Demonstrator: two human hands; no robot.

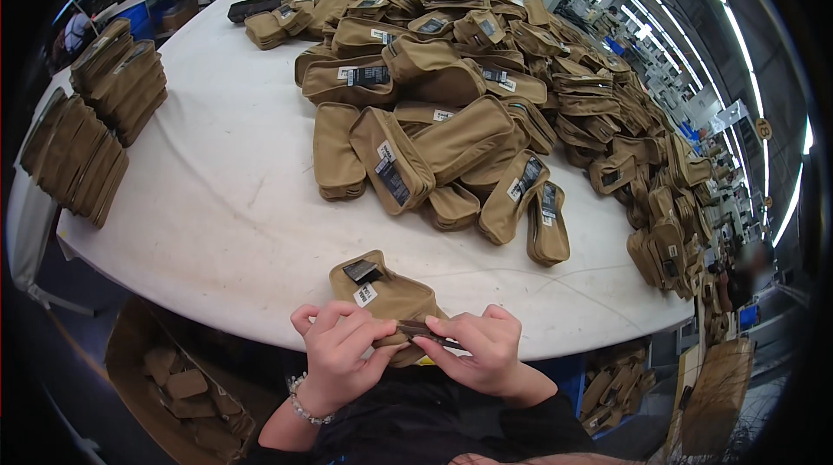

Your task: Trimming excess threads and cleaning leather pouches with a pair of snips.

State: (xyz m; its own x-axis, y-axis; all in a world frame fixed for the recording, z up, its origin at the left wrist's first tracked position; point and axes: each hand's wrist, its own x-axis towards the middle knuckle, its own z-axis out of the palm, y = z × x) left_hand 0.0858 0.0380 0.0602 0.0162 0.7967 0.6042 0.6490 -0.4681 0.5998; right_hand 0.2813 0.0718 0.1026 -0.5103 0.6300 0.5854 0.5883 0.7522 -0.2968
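A tan fabric pouch (401,290) lies at the near edge of the white table, with a black label and a white tag on its upper face. My left hand (343,350) pinches its near end between thumb and fingers. From the other side, my right hand (480,349) is closed at the same end, thumb and fingertips meeting my left fingers. A narrow dark strip (421,328) runs between both sets of fingertips; whether it is a zipper edge, a strap or a small tool I cannot tell. The pouch's nearest part is partly hidden by my hands.
A large heap of similar pouches (451,140) covers the table's (208,196) far middle and right side. Neat stacks of pouches (78,157) stand at the left. Below the table edge, a brown bin (126,348) holds more pouches; others (612,387) sit low at the right.
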